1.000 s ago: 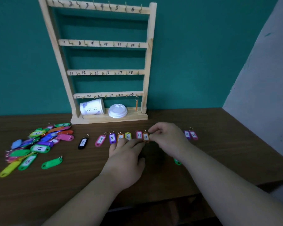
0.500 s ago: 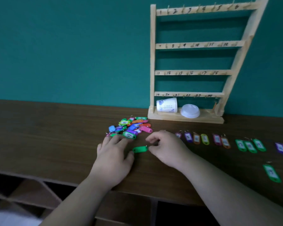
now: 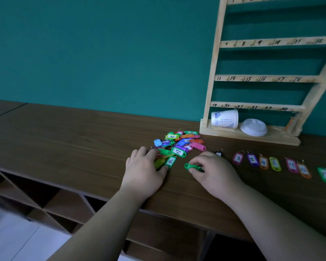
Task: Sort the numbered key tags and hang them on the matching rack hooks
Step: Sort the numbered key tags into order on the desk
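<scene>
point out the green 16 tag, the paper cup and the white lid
green 16 tag (image 3: 170,161), head view, on its white number label
paper cup (image 3: 224,119), head view, on its side wall
white lid (image 3: 253,127), head view, on its top

The one camera rides on the person's head, looking forward and down across the bench (image 3: 64,140) from its near edge. It sits close: both forearms come in from the bottom of the frame, and the left hand (image 3: 143,170) and right hand (image 3: 215,172) land near the middle, the right pinching a green tag (image 3: 191,166) almost dead centre. The view faces left of the rack (image 3: 213,76) and is tilted (the bench edge runs on a slant), so the rack, against the teal wall (image 3: 102,53), is cut off at the top and right. Low on the left it catches shelves (image 3: 45,200) under the bench and pale floor (image 3: 8,242).
</scene>
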